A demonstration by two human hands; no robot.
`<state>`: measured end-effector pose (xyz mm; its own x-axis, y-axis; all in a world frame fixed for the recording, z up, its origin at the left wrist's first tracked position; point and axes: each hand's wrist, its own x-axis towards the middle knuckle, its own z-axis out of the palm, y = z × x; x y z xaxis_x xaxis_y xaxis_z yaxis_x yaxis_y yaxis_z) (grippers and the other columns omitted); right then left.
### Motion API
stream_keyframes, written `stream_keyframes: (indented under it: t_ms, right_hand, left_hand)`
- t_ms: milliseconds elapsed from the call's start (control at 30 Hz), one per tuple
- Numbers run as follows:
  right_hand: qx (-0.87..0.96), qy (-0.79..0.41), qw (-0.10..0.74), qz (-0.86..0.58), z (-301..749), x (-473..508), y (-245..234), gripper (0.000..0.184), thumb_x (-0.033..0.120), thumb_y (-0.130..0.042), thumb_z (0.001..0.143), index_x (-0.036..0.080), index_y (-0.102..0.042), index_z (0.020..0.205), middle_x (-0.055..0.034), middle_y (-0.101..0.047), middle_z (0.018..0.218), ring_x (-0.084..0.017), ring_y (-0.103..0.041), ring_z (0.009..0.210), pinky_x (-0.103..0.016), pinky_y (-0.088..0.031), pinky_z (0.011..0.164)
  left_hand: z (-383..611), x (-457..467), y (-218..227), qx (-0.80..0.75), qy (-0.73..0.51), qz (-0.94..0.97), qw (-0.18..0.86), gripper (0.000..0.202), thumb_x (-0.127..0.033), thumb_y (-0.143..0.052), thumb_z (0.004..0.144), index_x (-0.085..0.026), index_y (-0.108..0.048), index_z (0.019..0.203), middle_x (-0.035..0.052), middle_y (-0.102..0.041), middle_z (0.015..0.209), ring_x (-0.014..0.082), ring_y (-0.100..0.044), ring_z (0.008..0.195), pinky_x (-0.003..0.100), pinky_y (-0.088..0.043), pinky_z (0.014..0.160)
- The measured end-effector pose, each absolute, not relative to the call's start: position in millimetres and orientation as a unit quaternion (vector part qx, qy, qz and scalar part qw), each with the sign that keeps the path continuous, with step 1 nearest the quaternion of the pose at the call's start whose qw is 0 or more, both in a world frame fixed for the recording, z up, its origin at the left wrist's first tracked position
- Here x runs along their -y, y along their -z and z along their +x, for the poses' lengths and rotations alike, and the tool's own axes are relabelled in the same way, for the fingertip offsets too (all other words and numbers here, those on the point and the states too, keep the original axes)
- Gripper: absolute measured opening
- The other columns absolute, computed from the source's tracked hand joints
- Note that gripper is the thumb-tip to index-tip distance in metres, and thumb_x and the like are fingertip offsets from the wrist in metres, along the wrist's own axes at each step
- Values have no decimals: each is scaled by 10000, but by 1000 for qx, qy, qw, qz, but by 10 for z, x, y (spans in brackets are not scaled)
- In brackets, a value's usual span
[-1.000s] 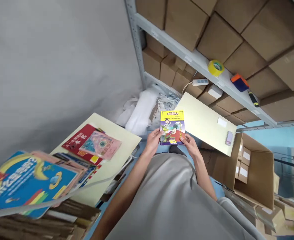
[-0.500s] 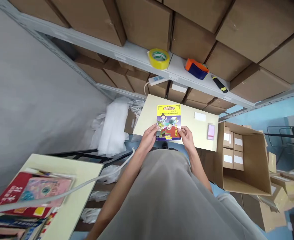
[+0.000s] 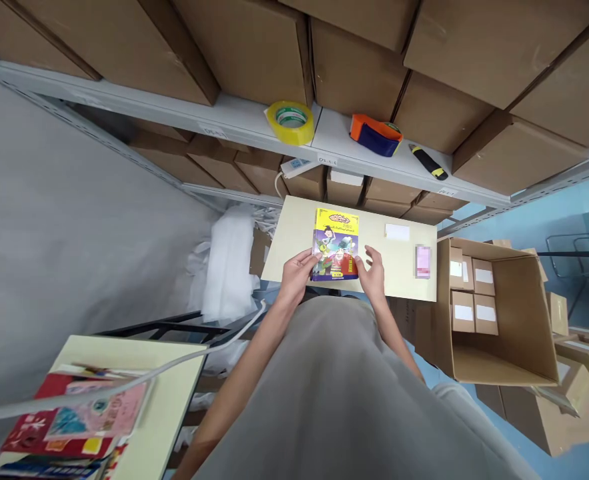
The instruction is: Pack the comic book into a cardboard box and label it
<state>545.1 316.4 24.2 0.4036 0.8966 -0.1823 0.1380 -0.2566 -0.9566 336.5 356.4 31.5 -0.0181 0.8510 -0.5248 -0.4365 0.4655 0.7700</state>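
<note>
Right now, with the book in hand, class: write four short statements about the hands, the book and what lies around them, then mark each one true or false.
1. The left hand grips the yellow book at its lower left corner. True.
2. The right hand is clenched around the book. False: its fingers are spread open beside the book's right edge.
3. The yellow tape roll lies on the cream table. False: it sits on the grey shelf.
4. The open cardboard box holds smaller boxes with white labels. True.

Yellow-and-purple book (image 3: 336, 244) (cartoon cover), cream table (image 3: 404, 267), yellow tape (image 3: 290, 121).
</note>
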Motion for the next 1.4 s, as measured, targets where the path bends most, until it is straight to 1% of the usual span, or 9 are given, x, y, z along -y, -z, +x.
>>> stream_keyframes:
  t_ms: [100,267,467,633,767,967,1200,1333,1400]
  right_hand:
    - [430,-415,463,-655,5297,-3264,-360,657,742,-752,974,230,-748,1385,-196,-779,1502,-364,-767,1386,-556,-652,1164]
    - [424,-472,481,-605,4956,-3383,-495,757,752,-872,896,258,-712,1448,-163,-804,1479,-344,-797,1358,-483,-707,1080]
    - [379,-469,547,-581,5069,-3339,-581,588,768,-815,918,232,-755,1152,-119,-885,1237,-329,-841,1188,-502,-674,1143]
    - [342,-544,530,-554,5277,-3162,-665,635,764,-857,890,234,-763,1226,-112,-889,1272,-361,-840,1225,-516,-701,1095]
    - [325,-558,527,-552,5359,-3103,-665,659,758,-901,849,235,-779,1232,-111,-887,1292,-376,-832,1260,-516,-720,1059]
    - [317,-561,522,-558,5448,-3101,-562,746,803,-914,796,238,-789,1267,-108,-901,1224,-395,-828,1275,-541,-726,1046]
    - [321,-555,517,-567,5492,-3147,-377,740,780,-890,832,225,-786,1310,-137,-870,1358,-393,-771,1402,-570,-662,1182]
    - [348,-444,529,-634,5499,-3181,-339,856,775,-897,826,223,-739,1461,-167,-708,1650,-380,-598,1626,-608,-525,1339]
    - [362,-436,520,-639,5451,-3175,-372,867,783,-883,846,222,-737,1490,-178,-660,1701,-387,-602,1624,-611,-542,1325]
  left_hand:
    - [3385,-3582,-400,-538,-492,236,643,795,-572,-1126,551,-134,-884,1169,158,-896,1178,373,-846,1190,498,-703,1072]
    - [3537,-3408,-564,-542,-480,379,576,656,-608,-1025,736,-165,-907,1205,141,-889,1241,362,-849,1188,524,-666,1144]
    - [3562,-3242,-569,-527,-452,516,502,483,-557,-848,956,-241,-881,1320,125,-854,1355,307,-823,1200,481,-647,1154]
    - [3291,-3419,-357,-601,-492,394,491,770,-772,-886,861,-202,-802,1371,206,-738,1556,345,-737,1382,473,-636,1149]
    - [3247,-3449,-283,-509,-407,332,682,857,-937,-817,813,-165,-854,1183,191,-859,1275,372,-808,1238,480,-678,1052]
    - [3340,-3359,-330,-520,-401,283,699,887,-827,-1039,560,-135,-887,1093,146,-891,1022,335,-853,946,436,-707,850]
    - [3463,-3201,-398,-536,-465,321,628,911,-853,-964,696,-126,-887,1239,155,-896,1078,372,-861,1036,501,-719,956]
    - [3490,-3214,-434,-567,-495,344,562,885,-857,-942,724,-130,-889,1227,170,-891,1167,392,-856,1087,535,-721,1002]
    - [3512,-3201,-485,-579,-497,383,520,789,-814,-892,829,-148,-891,1251,154,-888,1224,394,-850,1141,536,-706,1062]
